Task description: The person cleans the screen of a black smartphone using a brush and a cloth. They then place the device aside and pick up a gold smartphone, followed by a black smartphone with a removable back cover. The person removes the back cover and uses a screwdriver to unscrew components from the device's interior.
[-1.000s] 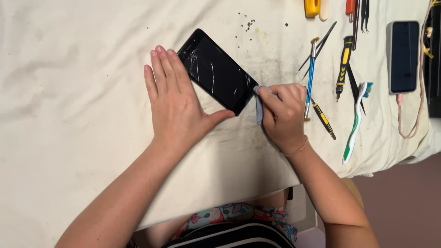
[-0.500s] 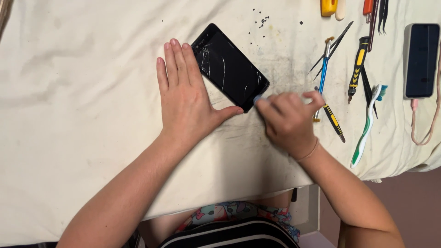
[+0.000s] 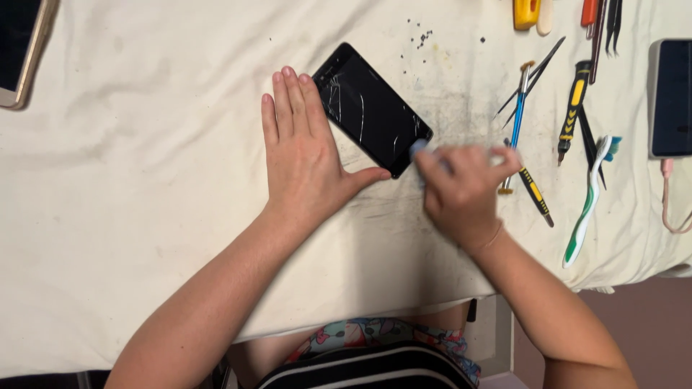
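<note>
Head view: black phone w/ cracked screen [image 3: 371, 117] lies tilted on the cream cloth [image 3: 144, 216]. Left hand [image 3: 306, 162] flat on cloth, touching phone's left edge, fingers straight & together, thumb out toward phone's near corner, gripping nothing. Right hand [image 3: 461, 189] blurred, at phone's near-right corner, fingers curled round a small pale-blue tool [image 3: 419, 150] touching that corner. Right of phone: tweezers [image 3: 530, 79], yellow-black screwdriver [image 3: 571, 108], green-white toothbrush [image 3: 587, 209], 2nd phone [image 3: 672, 97] at far right.
</note>
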